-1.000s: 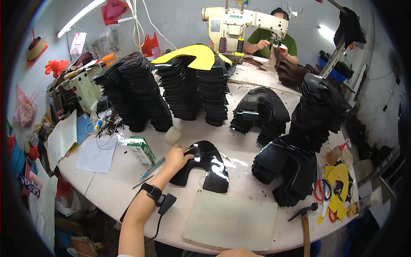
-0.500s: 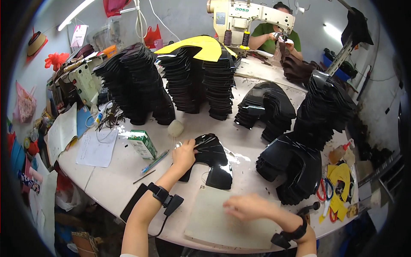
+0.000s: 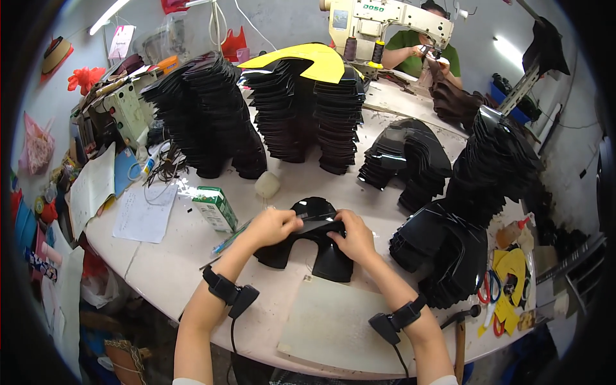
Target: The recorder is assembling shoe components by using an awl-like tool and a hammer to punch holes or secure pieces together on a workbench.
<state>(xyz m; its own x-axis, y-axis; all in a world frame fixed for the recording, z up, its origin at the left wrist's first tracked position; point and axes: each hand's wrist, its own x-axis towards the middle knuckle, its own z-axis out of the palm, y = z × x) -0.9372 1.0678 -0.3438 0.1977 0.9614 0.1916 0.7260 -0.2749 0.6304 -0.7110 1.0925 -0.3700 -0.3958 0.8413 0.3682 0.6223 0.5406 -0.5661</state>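
The curved black piece [image 3: 330, 251] is located at eleven o'clock from the pale board [image 3: 346, 327]; it is gripped by the left hand [image 3: 274, 227] at ten o'clock and the right hand [image 3: 355, 237] at two.

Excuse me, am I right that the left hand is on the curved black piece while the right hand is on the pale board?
Not quite: the right hand is on the curved black piece too, not on the pale board, as the head view shows. The left hand is as you said.
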